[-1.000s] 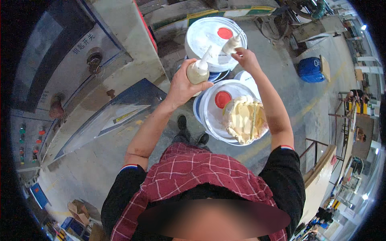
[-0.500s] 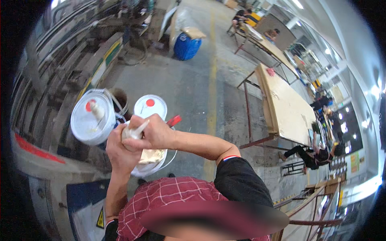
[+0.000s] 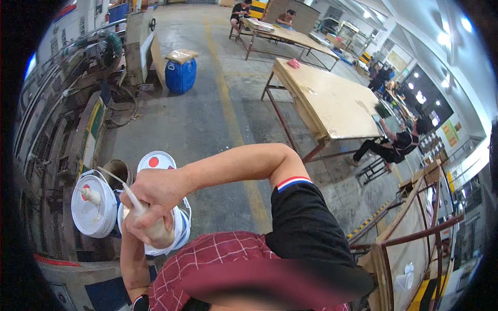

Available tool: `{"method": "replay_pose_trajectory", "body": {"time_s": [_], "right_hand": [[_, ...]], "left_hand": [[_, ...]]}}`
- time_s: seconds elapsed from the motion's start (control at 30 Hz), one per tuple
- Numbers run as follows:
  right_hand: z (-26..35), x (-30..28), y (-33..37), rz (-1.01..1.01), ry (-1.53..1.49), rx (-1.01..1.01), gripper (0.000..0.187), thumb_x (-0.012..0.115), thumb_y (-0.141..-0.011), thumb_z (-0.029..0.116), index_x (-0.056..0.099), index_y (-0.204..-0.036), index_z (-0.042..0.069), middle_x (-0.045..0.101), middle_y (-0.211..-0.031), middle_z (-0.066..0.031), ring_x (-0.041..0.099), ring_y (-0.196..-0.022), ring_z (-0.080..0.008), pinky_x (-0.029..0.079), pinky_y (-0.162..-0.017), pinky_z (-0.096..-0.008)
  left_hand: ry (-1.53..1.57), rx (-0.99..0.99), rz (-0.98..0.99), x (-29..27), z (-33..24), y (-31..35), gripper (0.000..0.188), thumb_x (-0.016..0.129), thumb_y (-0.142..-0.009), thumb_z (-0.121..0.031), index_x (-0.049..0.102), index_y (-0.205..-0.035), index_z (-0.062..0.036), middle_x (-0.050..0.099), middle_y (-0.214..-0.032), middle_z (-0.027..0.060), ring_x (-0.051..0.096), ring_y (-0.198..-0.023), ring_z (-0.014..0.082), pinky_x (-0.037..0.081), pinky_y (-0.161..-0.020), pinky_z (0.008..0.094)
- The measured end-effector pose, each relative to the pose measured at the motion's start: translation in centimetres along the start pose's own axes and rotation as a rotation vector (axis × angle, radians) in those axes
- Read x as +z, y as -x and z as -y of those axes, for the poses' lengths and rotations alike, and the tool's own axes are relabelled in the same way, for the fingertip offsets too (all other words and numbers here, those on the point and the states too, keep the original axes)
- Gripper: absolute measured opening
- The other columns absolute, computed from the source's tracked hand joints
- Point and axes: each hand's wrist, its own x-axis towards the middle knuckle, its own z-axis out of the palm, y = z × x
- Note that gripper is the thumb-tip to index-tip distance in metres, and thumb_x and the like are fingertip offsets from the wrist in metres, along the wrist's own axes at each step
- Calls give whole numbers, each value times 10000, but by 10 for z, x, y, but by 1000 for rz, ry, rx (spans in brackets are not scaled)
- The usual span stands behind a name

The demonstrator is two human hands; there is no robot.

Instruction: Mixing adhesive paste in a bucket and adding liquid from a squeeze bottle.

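Observation:
A whitish squeeze bottle [image 3: 160,234] with a long tapering nozzle is in my right hand [image 3: 161,189], whose fingers are closed around it. The nozzle points away from me and to the left. My left hand [image 3: 133,223] is at the bottle's left side, mostly hidden behind it and my right hand, so its grip does not show. Beneath both hands stands a white bucket [image 3: 182,228]. Beside it on the left is another white bucket with a lid [image 3: 83,210]. A smaller whitish nozzle-topped bottle [image 3: 92,195] rests on that lid.
Behind my right hand stands a white bucket with a red-dotted lid [image 3: 165,157]; left of it is a brownish bucket [image 3: 118,171]. Machinery [image 3: 57,135] lines the left. A blue drum [image 3: 180,78] stands farther off. Right is a wooden table [image 3: 337,106] with a seated person [image 3: 397,142].
My hands have moved down and left in the picture. The bottle has tilted, its nozzle now pointing left. The view has turned, and the red-handled thing by the buckets no longer shows.

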Motion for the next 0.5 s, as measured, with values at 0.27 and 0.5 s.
{"method": "replay_pose_trajectory", "body": {"time_s": [0.27, 0.5], "right_hand": [[-40, -6, 14, 185, -685, 73, 337, 695, -674, 152, 546, -958, 48, 524, -974, -63, 514, -925, -184, 428, -786, -298], [-98, 9, 51, -176, -833, 153, 418, 619, -740, 289, 516, -1049, 28, 471, -765, 8, 438, -690, -91, 359, -625, -226]], "left_hand": [[1020, -351, 505, -3, 11, 14, 758, 770, -490, -337, 393, -1031, 37, 561, -857, 269, 598, -697, 342, 511, -586, 377], [324, -696, -352, -43, -26, 120, 739, 729, -523, -331, 414, -1081, 35, 564, -869, 160, 593, -744, 228, 482, -651, 305]]}}
